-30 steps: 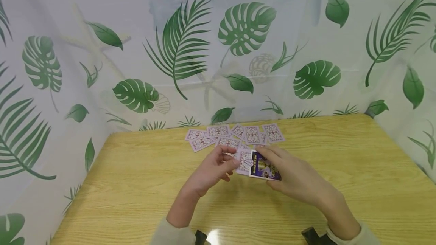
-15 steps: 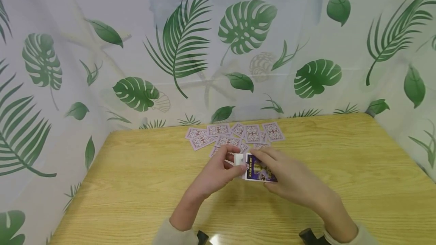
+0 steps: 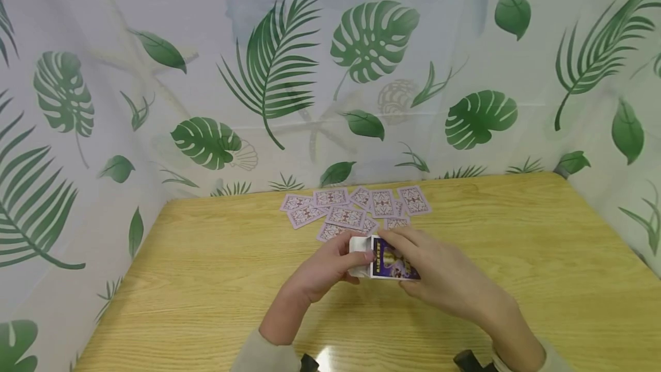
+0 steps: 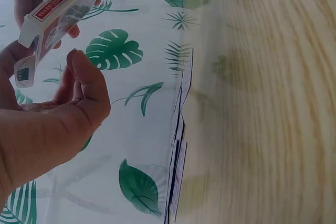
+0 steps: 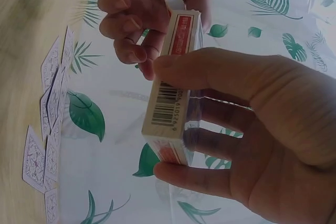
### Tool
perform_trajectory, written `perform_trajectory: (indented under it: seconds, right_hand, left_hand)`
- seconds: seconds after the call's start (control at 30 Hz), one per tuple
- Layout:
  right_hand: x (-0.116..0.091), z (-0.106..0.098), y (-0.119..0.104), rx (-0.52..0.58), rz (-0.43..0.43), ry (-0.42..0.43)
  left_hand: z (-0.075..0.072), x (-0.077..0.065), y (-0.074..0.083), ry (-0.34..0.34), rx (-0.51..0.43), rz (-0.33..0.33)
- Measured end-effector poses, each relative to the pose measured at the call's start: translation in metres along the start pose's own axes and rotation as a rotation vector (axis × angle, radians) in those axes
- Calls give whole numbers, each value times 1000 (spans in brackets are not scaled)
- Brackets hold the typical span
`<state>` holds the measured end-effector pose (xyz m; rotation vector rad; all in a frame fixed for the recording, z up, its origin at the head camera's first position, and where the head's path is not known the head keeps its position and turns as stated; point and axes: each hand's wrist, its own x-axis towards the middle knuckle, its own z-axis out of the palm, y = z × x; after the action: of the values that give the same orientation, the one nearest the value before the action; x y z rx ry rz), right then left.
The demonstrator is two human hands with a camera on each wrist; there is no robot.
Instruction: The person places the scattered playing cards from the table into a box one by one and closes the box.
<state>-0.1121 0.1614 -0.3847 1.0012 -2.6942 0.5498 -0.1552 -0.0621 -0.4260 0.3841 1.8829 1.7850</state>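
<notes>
A purple-fronted playing-card box [image 3: 389, 266] is in my right hand [image 3: 439, 263], above the table. My right thumb lies along its barcode side [image 5: 164, 103], with the fingers round the other side. A white end flap [image 3: 357, 245] stands out to the left, bent open. Beside it is my left hand [image 3: 322, 271], its straight thumb touching the flap area. In the left wrist view, the other left fingers [image 4: 94, 93] curl loosely, apart from the box [image 4: 60, 11]. I cannot tell what lies inside. Several playing cards [image 3: 346, 216] are spread face down behind the hands.
The wooden table [image 3: 222, 280] reaches back to a white leaf-print cloth [image 3: 289, 73], which also hangs at both sides. The cards lie near the table's back edge.
The box has shifted slightly left and down. Its white flap, hidden one second ago, shows by the left thumb. The left hand has moved in closer; the loose cards stay put.
</notes>
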Motion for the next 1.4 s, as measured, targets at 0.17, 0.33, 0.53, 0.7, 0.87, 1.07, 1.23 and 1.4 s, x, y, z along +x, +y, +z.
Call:
perform_trajectory:
  seconds: [0.17,0.33,0.53,0.7,0.87,1.07,1.23,1.4]
  right_hand:
    - [-3,-4,-2,6,18,-3]
    - [-3,-6,1,5,25,-6]
    - [-3,-6,6,11,44,-18]
    - [-3,-7,11,54,88,-41]
    - [-4,-10,15,74,113,-53]
    - [-4,-8,14,56,110,-79]
    - [-6,-5,13,50,124,-88]
    - [-6,-5,12,62,140,-108]
  left_hand:
    - [2,2,0,-10,25,7]
    - [4,4,3,-2,77,28]
    - [1,7,4,-31,140,51]
    - [-15,10,7,-91,198,60]
    - [-48,16,11,-54,344,13]
    - [-91,32,-9,206,748,-81]
    - [-108,39,-23,266,1177,-175]
    - [-117,36,-28,265,1297,-193]
